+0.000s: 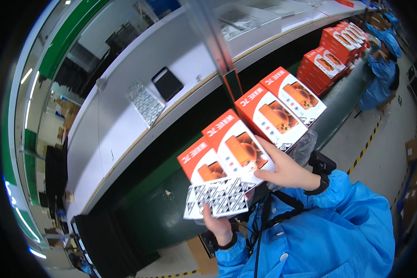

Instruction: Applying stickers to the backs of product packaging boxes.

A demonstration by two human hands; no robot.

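1. The left hand (pixel 219 228) is closed on the lower edge of a black-and-white patterned sheet (pixel 217 198), thumb on top and fingers hidden beneath it.
2. The right hand (pixel 286 170) lies flat and spread on the face of an orange-and-white box (pixel 238 149), fingers apart, thumb along the box's lower edge; whether it clamps the box cannot be told.
3. A second box of the same kind (pixel 202 163) sits just beside the first, partly covered by the sheet.
4. Two more such boxes (pixel 280 105) stand in a row farther along the dark green conveyor belt (pixel 160 213), and a stack of them (pixel 336 51) lies near another worker in blue (pixel 380 74).
5. Open belt lies to the left of the held boxes; the white bench (pixel 125 69) runs alongside it, carrying a black tray (pixel 167 83) and another patterned sheet (pixel 146 104).
6. A clear plastic bag (pixel 305 147) peeks from behind the right hand, mostly hidden.
7. The fisheye rim bends and darkens the edges.
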